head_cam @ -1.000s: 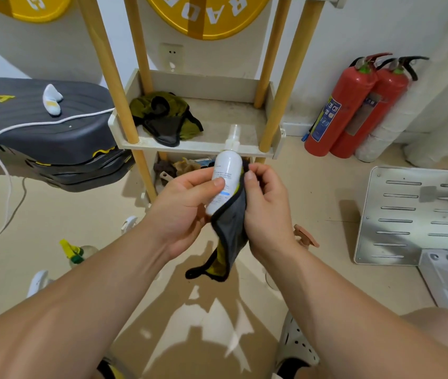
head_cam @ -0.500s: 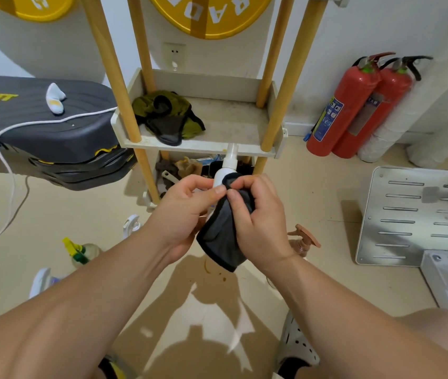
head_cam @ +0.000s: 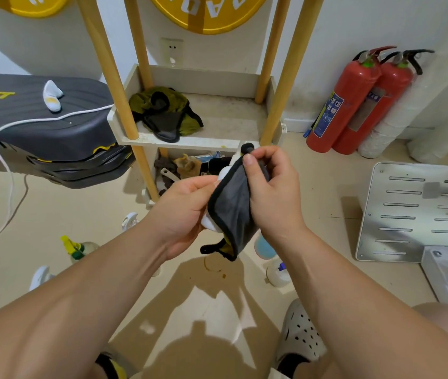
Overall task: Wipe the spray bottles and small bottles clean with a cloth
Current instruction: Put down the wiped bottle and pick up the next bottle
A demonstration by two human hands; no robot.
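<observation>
Head view: left hand (head_cam: 182,214) grips smooth white bottle (head_cam: 208,224); right hand (head_cam: 272,192), at three o'clock, pinches soft grey cloth (head_cam: 231,209) over it.

White letters "RAD", upside-down and cut by the frame edge, on the yellow disc (head_cam: 206,16); the red fire extinguisher's blue label (head_cam: 330,114) is unreadable.

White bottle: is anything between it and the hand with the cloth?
Only the grey cloth itself. The right hand holds it against the white spray bottle, which the left hand grips from the other side. Nothing else is between.
</observation>
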